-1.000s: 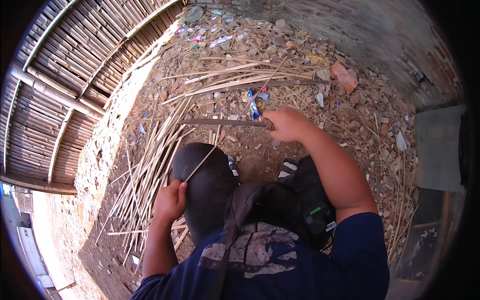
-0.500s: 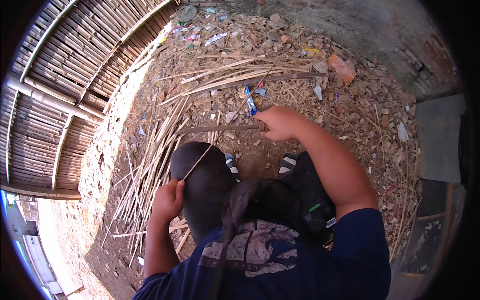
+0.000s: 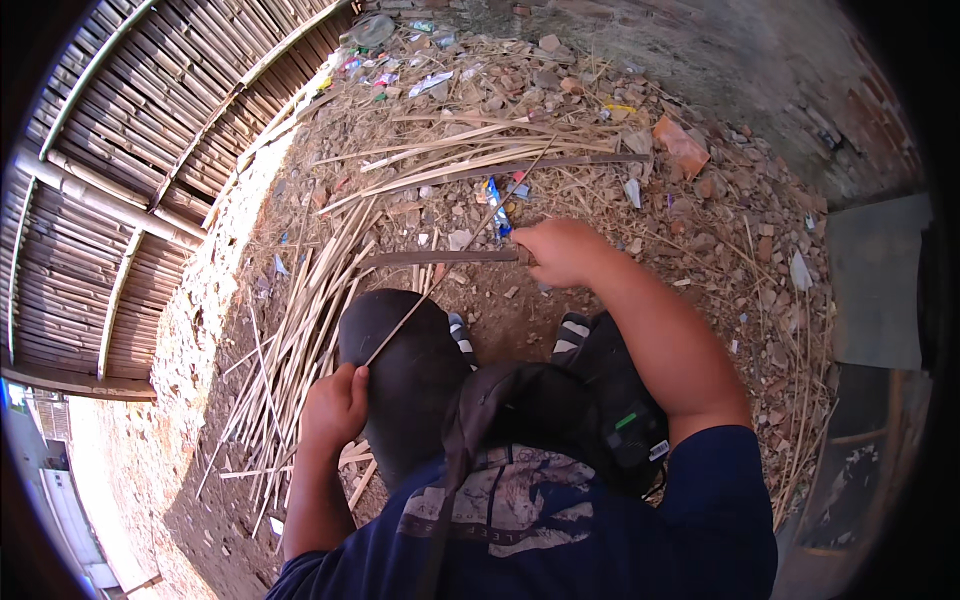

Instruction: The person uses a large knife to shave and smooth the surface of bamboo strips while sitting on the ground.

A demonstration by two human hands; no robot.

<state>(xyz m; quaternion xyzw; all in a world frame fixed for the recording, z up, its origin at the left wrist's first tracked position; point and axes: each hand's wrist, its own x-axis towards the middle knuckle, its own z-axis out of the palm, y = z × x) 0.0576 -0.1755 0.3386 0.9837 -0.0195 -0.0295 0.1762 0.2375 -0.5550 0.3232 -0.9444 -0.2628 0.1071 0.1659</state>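
Note:
My left hand [image 3: 335,404] is closed around the near end of a thin bamboo strip [image 3: 410,313] beside my left knee. The strip slants up and away to the right, past the knee and over the ground. In my right hand [image 3: 566,252] is the handle of a long, dark-bladed knife [image 3: 440,257], mostly hidden by the fingers. Its blade points left and crosses the strip beyond the knee; whether the two touch I cannot tell. A loose pile of pale split bamboo strips [image 3: 290,365] lies on the ground to the left of the knee.
More bamboo strips [image 3: 470,150] lie farther ahead, beside a long dark strip [image 3: 520,168]. Rubble, a blue wrapper [image 3: 498,208] and an orange scrap [image 3: 682,146] litter the ground. A bamboo-slat panel [image 3: 150,130] stands at left, a wall [image 3: 740,70] at the far right.
The strip's far end sits slightly lower and nearer. The knife blade has turned a little and shows a broader side. Both hands keep their grip in nearly the same places.

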